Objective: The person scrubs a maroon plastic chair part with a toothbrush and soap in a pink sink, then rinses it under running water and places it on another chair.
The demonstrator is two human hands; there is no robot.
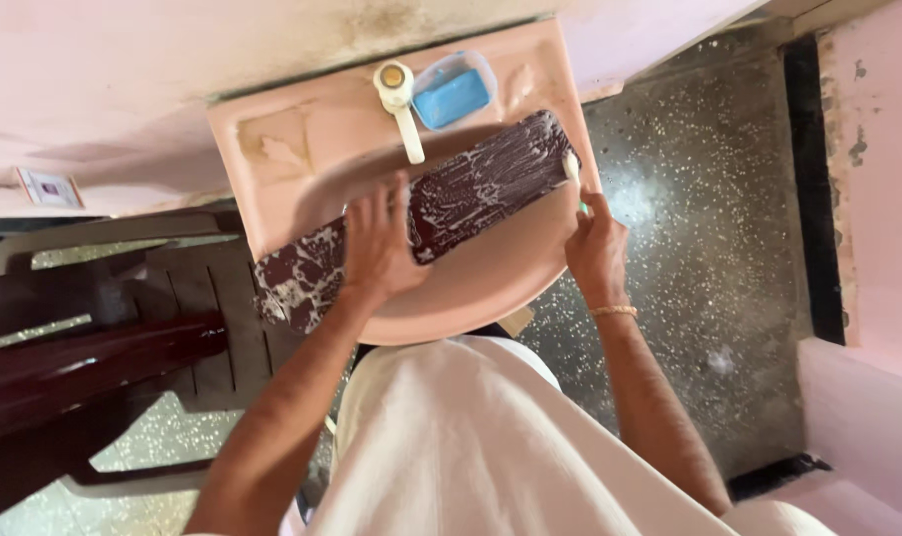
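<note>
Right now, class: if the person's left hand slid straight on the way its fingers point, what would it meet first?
Probably the cream tap behind the soapy dark board that the left hand presses; depth is hard to judge.

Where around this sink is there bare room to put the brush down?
Bare ledge left of the tap, and a strip right of the soap dish. The basin is crowded: soapy board across it, left hand on it, right hand scrubbing.
</note>
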